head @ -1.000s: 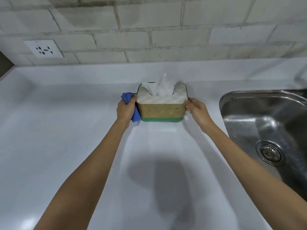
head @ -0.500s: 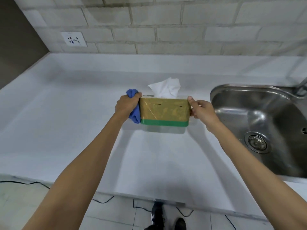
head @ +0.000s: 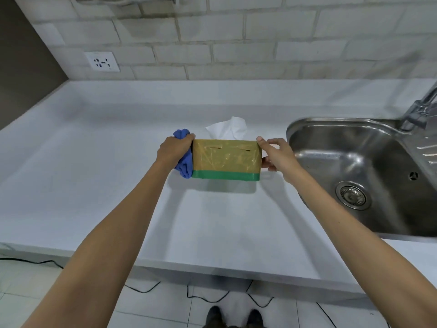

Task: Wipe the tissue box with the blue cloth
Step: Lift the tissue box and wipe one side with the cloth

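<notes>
Step in hand: wiping the left end of the tissue box (head: 225, 157), by the look of the grip.
Tissue box: held between both hands above the counter (head: 94, 185), near its middle, just left of the sink (head: 369, 176); tipped so the golden face with the green band along its lower edge looks at the camera; shadow on the counter below suggests lifted, not resting.
Tissue: white sheet (head: 228, 130) sticking up behind the top edge.
Left hand (head: 175, 151): closed round the bunched blue cloth (head: 185, 162), pressing it against the box's left end.
Right hand (head: 275, 153): pinching the box's right end, index finger on the upper corner, thumb lower on the end face, the other fingers loose.
Blue cloth: wadded, partly hidden in the palm, a fold hanging down beside the green band.
Next move, as a judgement: drag the cloth down or across a face, keeping the right-hand pinch firm so the box does not twist; front face and top apparently not yet covered.
Caution: avoid snagging the loose tissue.
</notes>
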Tool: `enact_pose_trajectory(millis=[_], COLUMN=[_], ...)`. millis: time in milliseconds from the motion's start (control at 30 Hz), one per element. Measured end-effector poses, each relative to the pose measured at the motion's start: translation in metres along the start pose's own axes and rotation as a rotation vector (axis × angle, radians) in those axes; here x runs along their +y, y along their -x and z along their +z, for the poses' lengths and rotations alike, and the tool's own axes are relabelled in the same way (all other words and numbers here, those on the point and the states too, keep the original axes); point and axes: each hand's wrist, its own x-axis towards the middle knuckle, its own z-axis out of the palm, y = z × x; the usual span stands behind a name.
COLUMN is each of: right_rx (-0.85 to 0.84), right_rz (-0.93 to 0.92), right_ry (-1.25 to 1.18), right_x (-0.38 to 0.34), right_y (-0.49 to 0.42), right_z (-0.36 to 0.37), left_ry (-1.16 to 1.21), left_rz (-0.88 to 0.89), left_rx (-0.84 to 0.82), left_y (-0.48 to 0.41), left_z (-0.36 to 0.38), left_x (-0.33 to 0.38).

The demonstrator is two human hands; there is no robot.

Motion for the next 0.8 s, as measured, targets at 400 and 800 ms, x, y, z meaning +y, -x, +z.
enact_pose_trajectory(millis=[400, 800], right_rx=[0.304, 0.094], right_rz=[-0.303, -0.254], right_ry=[-0.086, -0.174], right_x=[0.013, 0.03], right_y=[-0.006, -0.019], right_z=[0.026, 0.027], left_ry=[0.0, 0.081], left_rz=[0.066, 0.078], left_rx=[-0.037, 0.111], left_y=[-0.013, -0.006], left_z=[0.003, 0.023], left_x=[-0.002, -0.008])
